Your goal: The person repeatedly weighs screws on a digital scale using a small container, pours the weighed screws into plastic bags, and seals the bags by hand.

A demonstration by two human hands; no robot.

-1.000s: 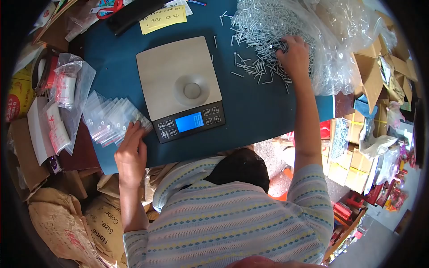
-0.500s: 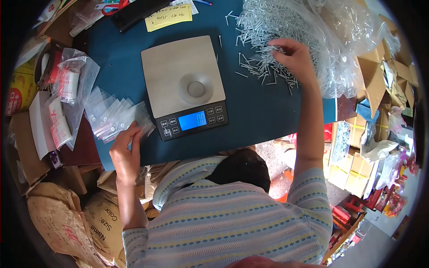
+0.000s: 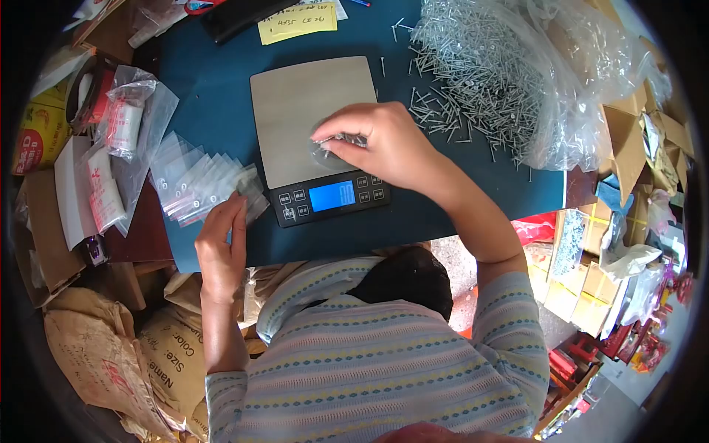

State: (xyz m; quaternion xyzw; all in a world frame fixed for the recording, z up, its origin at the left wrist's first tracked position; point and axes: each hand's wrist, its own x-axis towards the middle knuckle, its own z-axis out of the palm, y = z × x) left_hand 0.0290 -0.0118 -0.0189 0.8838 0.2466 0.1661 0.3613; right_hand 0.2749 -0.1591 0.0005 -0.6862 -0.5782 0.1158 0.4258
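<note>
My right hand (image 3: 388, 144) is closed around a bunch of silvery screws (image 3: 347, 139), held over the small clear round dish on the digital scale (image 3: 295, 100). The hand hides most of that dish. The scale's blue display (image 3: 332, 196) is lit. At the left, several small clear zip bags (image 3: 199, 181) lie fanned out and overlapping on the table. Thumb and fingertips of my left hand (image 3: 225, 240) are pinched together at the near right edge of these bags. A large pile of loose screws (image 3: 473, 81) lies to the right of the scale.
A big clear plastic bag (image 3: 565, 118) lies against the pile's right side. Packaged white rolls (image 3: 122, 129) are at the left. A yellow note (image 3: 295, 26) and a black case (image 3: 244, 16) lie at the back. Cardboard boxes (image 3: 628, 136) stand off the right edge.
My right hand has moved left from the screw pile to above the dish on the scale, carrying screws. My left hand stays at the zip bags. The whole view has shifted slightly.
</note>
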